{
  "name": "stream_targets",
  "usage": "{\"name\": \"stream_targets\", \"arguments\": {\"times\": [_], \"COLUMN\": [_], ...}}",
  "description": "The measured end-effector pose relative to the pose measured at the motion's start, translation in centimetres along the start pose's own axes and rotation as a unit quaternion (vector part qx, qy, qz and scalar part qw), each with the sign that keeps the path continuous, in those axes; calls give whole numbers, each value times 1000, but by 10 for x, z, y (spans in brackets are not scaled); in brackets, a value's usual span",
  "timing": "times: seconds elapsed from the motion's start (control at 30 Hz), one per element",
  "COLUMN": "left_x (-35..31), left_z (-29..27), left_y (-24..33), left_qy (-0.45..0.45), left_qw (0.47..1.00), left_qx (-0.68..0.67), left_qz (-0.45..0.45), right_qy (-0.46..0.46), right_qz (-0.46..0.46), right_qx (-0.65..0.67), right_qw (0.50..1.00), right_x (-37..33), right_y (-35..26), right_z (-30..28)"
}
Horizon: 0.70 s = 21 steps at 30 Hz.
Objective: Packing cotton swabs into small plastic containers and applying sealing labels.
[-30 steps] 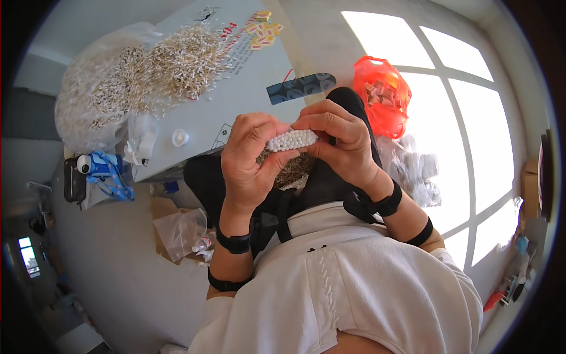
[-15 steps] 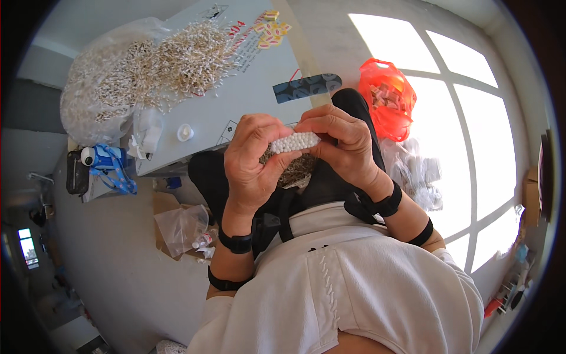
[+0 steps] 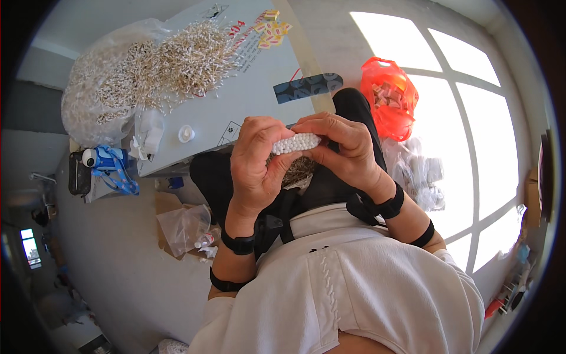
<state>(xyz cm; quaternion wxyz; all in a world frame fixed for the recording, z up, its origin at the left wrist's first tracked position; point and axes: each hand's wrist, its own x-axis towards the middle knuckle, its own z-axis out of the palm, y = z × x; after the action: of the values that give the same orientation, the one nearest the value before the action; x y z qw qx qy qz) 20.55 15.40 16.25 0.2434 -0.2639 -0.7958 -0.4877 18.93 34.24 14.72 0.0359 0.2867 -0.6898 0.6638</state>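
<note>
A tight bundle of cotton swabs (image 3: pixel 296 143) is pinched between both hands above my lap, its white tips packed side by side and facing up. My left hand (image 3: pixel 254 162) grips its left end with the thumb below and the fingers above. At the right end, my right hand (image 3: pixel 348 150) holds it the same way. More loose swabs (image 3: pixel 299 171) lie on my lap under the hands, partly hidden by them. On the grey table ahead is a large heap of loose cotton swabs (image 3: pixel 191 59), spilling from a clear plastic bag (image 3: pixel 79 112).
Small yellow-and-white packets (image 3: pixel 274 32) lie at the table's far edge, a round white cap (image 3: pixel 186 134) near its front. A blue strapped bottle (image 3: pixel 112 159) stands at left. Right of my knee are a red plastic bag (image 3: pixel 392 121) and clear bags (image 3: pixel 421 171); an open cardboard box (image 3: pixel 168 233) sits below the table.
Both hands keep hold of the swab bundle, with only a slight shift of the fingers. The whole view has moved very slightly; nothing else differs.
</note>
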Motion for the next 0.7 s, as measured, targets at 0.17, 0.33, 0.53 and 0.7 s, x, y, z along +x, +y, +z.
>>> {"name": "stream_targets", "arguments": {"times": [0.17,0.33,0.53,0.7], "left_x": [1,-2,0,-1], "left_z": [-1,1,6,8], "left_y": [-2,-4,0,-6], "left_qy": [-25,-22,-10,-1], "left_qw": [999,999,998,1000], "left_qx": [12,-40,-45,-4], "left_qz": [20,-17,-48,2], "right_qy": [15,6,29,38], "right_qz": [-68,-55,-17,-13], "right_qx": [-28,-49,-72,-79], "right_qw": [997,997,997,996], "right_x": [0,2,0,-2], "right_y": [6,4,0,-1], "right_z": [2,0,6,10]}}
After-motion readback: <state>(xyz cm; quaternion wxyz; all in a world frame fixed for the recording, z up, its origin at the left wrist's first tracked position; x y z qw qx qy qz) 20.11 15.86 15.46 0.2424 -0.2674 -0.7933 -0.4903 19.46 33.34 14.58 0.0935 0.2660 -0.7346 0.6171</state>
